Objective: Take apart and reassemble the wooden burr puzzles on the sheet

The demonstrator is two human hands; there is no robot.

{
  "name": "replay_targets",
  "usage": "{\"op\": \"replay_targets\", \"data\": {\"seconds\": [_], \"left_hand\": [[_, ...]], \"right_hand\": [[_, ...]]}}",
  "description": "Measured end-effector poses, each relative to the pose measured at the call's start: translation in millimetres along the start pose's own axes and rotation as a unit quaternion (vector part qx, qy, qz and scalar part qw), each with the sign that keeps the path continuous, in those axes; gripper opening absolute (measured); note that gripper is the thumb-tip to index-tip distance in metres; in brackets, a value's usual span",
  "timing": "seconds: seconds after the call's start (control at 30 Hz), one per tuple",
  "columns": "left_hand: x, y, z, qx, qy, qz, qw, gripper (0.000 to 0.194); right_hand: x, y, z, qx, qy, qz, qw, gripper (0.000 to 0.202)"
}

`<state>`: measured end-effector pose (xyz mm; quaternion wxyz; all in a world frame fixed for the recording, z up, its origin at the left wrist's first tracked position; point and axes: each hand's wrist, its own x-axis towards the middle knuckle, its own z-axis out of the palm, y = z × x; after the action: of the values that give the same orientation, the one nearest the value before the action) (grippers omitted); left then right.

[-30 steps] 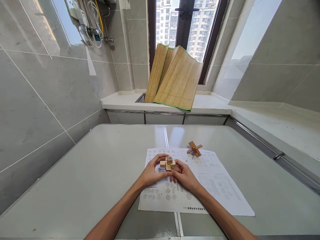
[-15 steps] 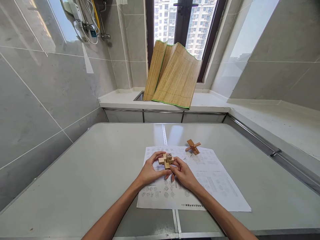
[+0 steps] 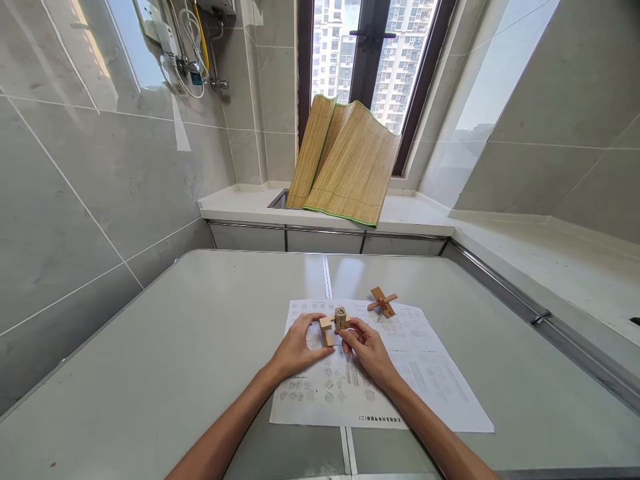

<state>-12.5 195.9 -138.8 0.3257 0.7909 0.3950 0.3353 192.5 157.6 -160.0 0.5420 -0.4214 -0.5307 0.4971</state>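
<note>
Both my hands meet over a printed instruction sheet (image 3: 425, 380) on a grey table (image 3: 150, 373). My left hand (image 3: 295, 350) pinches a light wooden block piece (image 3: 326, 330) that hangs down to the left. My right hand (image 3: 367, 347) grips the rest of the small wooden puzzle (image 3: 341, 317), with an upright block on top. The two parts sit side by side, slightly apart or just touching. A second wooden cross puzzle (image 3: 383, 302), darker, lies on the sheet's far edge beyond my right hand.
A rolled-out bamboo mat (image 3: 345, 163) leans against the window on a white ledge (image 3: 425, 213) behind the table. Tiled walls close in on the left and right. Pipes and cables (image 3: 187, 47) hang on the left wall.
The puzzle was one compact cluster between my fingers; now one block has come away to the left in my left hand. The view has shifted slightly.
</note>
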Motion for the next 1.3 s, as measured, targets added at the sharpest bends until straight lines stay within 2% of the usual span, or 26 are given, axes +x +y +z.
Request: {"op": "replay_targets", "data": {"seconds": [0.13, 0.2, 0.27, 0.33, 0.37, 0.47, 0.57, 0.83, 0.93, 1.07, 1.13, 1.2, 1.3], "left_hand": [[4.8, -18.6, -1.1, 0.112, 0.133, -0.002, 0.985, 0.051], [6.1, -25.6, -3.4, 0.152, 0.159, -0.026, 0.975, 0.052], [5.7, -26.9, -6.0, 0.162, 0.158, -0.038, 0.973, 0.063], [4.0, -21.2, -8.2, 0.144, 0.135, -0.009, 0.98, 0.074], [2.9, -16.1, -9.0, 0.129, 0.115, 0.018, 0.985, 0.074], [0.4, 1.6, -9.9, 0.097, 0.058, 0.079, 0.99, 0.042], [0.2, 12.2, -10.0, 0.077, 0.04, 0.101, 0.991, 0.018], [2.7, 11.4, -18.1, 0.017, 0.032, 0.094, 0.995, 0.018], [2.5, 12.5, -18.7, 0.007, 0.027, 0.095, 0.995, 0.019], [3.5, 16.0, -21.7, 0.037, 0.044, 0.082, 0.995, 0.02], [2.5, 17.2, -27.3, 0.084, 0.065, 0.082, 0.991, 0.018], [-1.7, 16.1, -35.2, 0.152, 0.105, 0.076, 0.98, 0.015], [-13.8, 8.2, -46.2, 0.257, 0.173, 0.044, 0.95, 0.016]], "right_hand": [[3.8, 6.6, -1.7, -0.007, 0.032, 0.014, 0.999, 0.045], [5.3, 9.6, -2.5, -0.012, 0.037, 0.017, 0.999, 0.049], [5.9, 12.2, -3.0, -0.024, 0.036, 0.017, 0.999, 0.052], [6.0, 14.7, -3.3, -0.042, 0.037, 0.014, 0.998, 0.053], [5.8, 15.9, -3.4, -0.05, 0.037, 0.01, 0.998, 0.052], [4.9, 18.1, -3.0, -0.063, 0.031, -0.008, 0.997, 0.049], [3.3, 15.8, -1.6, -0.07, 0.007, -0.019, 0.997, 0.045], [1.6, -3.0, -10.4, -0.025, -0.129, 0.021, 0.991, 0.047], [-0.6, -8.7, -12.3, -0.051, -0.162, 0.019, 0.985, 0.042], [-5.2, -17.0, 7.4, -0.137, -0.152, -0.033, 0.978, 0.033], [-3.6, -20.4, 21.1, -0.112, -0.159, -0.031, 0.98, 0.03], [3.1, -21.4, 29.8, -0.113, -0.12, -0.036, 0.986, 0.03], [19.4, -17.4, 30.2, -0.182, -0.035, -0.021, 0.983, 0.026]]}}
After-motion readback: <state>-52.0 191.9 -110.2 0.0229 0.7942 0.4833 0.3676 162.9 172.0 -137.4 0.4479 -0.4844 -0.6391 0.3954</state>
